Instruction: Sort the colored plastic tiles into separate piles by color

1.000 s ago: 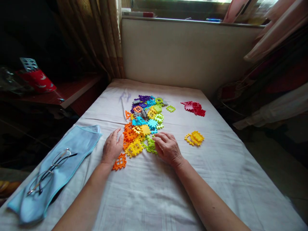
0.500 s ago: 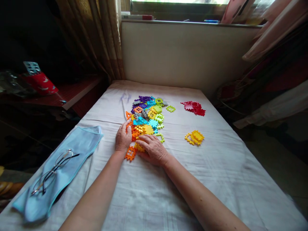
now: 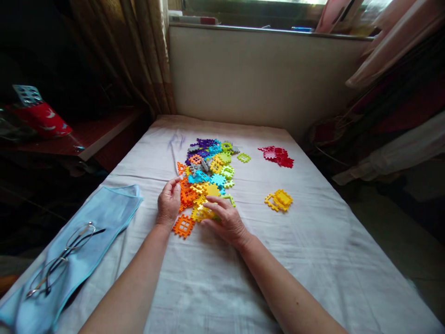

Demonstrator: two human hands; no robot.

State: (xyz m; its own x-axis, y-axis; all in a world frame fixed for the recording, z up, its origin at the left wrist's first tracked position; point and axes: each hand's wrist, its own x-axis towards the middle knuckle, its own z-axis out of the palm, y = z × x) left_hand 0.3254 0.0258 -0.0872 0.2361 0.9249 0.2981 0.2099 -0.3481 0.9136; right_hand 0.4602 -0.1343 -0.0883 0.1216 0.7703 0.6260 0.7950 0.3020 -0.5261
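Yellow tile (image 3: 202, 213) lies flat at the near end of the pile (image 3: 208, 169), pinched by the right hand (image 3: 227, 221). The left hand (image 3: 168, 203) rests loosely open against orange tiles (image 3: 186, 194). A white sheet (image 3: 215, 278) lies under everything. The pile's long axis runs toward the wall (image 3: 257, 79).

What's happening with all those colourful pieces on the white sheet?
A person has both hands at a pile of colourful plastic pieces on a white sheet. The left hand touches the pile's orange edge; the right hand has fingers on a yellow piece. Red pieces and a small yellow group lie apart on the right.
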